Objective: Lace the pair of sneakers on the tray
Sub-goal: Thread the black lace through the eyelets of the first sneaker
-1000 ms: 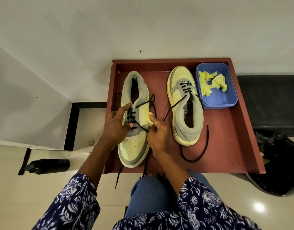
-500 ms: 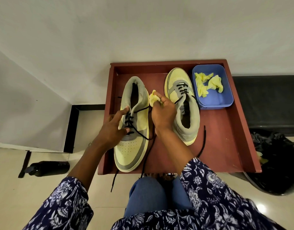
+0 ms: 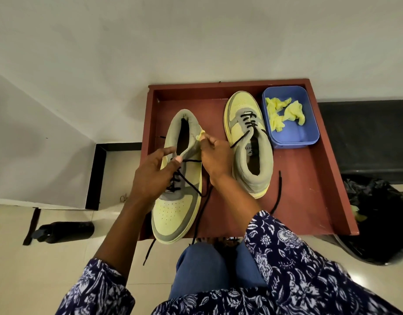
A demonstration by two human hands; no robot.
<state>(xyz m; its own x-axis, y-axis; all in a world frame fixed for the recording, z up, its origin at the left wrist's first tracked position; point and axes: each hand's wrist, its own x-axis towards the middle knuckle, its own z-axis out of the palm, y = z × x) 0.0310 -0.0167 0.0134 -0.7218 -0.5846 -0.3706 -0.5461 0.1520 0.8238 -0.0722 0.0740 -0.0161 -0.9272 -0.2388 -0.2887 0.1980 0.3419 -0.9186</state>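
The near sneaker lies on the left of the red tray, toe toward the person and hanging a little over the front edge. Its black lace is threaded through the lower eyelets only, both loose ends trailing off the tray. A second ago the right hand sat low beside the lace rows with a yellow scrap; now it has climbed to the collar, where its fingers pinch that yellow scrap against the grey edge of the shoe's opening. The left hand has also moved up, fingers half spread, thumb and forefinger closing on the lace and tongue. I judge lacing has paused while the stuffing is dealt with; the upper eyelets remain to be done.

The far sneaker lies to the right, toe away, with only its few lowest rows laced and one lace end curling over the tray floor. Both shoes pair soft grey suede-like panels with pale yellow perforated toes and thick rubbery soles. The lace looks thin, round and limp. A blue plastic tub in the tray's far right corner holds crumpled yellow wads. A dark bottle lies on the glossy tiled floor to the left.
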